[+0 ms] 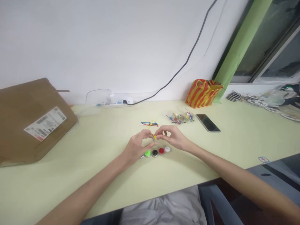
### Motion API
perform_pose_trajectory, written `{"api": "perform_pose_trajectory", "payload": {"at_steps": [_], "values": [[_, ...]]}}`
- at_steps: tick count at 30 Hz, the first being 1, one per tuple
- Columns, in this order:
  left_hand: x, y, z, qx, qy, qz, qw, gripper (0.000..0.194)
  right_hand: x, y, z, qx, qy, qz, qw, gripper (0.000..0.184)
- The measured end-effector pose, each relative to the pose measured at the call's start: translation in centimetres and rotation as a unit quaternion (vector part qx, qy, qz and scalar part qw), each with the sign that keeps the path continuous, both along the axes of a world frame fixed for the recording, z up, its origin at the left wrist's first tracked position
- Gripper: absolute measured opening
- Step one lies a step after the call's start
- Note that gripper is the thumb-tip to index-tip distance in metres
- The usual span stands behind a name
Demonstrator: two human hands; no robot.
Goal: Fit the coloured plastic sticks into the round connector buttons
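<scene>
Both my hands meet above the middle of the table. A thin yellow strip that looks like a cable tie (pixel 155 137) is pinched in the fingertips of my right hand (pixel 174 137). My left hand (pixel 137 144) is curled around the same spot, its index fingertip at the strip and its thumb lower down. Something small and pale between the fingers is too blurred to name. Just below lies a row of small round pieces, among them a green one (pixel 147 153), a black one (pixel 155 153), a red one (pixel 161 151) and a white one (pixel 167 149). Behind my hands lie several coloured cable ties (pixel 146 124).
Clear bags of coloured pieces (pixel 179 118) and a phone (pixel 208 122) lie to the right. A striped bag (pixel 203 93) stands behind them. On the left is a large cardboard box (pixel 30 125). A power strip (pixel 117 104) with a black cable (pixel 174 75) runs along the wall.
</scene>
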State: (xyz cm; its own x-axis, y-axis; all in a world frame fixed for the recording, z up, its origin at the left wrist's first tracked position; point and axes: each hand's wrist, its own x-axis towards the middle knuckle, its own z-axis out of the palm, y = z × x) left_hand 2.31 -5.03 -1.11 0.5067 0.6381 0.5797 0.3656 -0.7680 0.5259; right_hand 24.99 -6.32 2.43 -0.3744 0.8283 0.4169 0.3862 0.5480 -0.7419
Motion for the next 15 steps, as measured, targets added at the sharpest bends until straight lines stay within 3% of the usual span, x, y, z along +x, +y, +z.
{"api": "perform_pose_trajectory", "payload": {"at_steps": [4,8,11,15], "values": [[0.3,-0.4,0.4,0.021,0.067,-0.017,0.997,0.040,4.5,-0.8,1.0,0.022,-0.137,-0.018,0.990,0.012],[0.2,-0.2,0.8,0.022,0.114,0.003,0.993,0.035,7.6,-2.2,1.2,-0.027,-0.324,0.023,0.945,0.017],[-0.1,0.3,0.6,0.031,0.114,0.005,0.993,0.034,7.2,-3.2,1.0,-0.002,-0.372,0.029,0.928,0.021],[-0.5,0.9,0.4,0.051,0.121,0.004,0.991,0.039,5.7,-3.2,1.0,0.016,-0.366,0.035,0.930,0.019]]}}
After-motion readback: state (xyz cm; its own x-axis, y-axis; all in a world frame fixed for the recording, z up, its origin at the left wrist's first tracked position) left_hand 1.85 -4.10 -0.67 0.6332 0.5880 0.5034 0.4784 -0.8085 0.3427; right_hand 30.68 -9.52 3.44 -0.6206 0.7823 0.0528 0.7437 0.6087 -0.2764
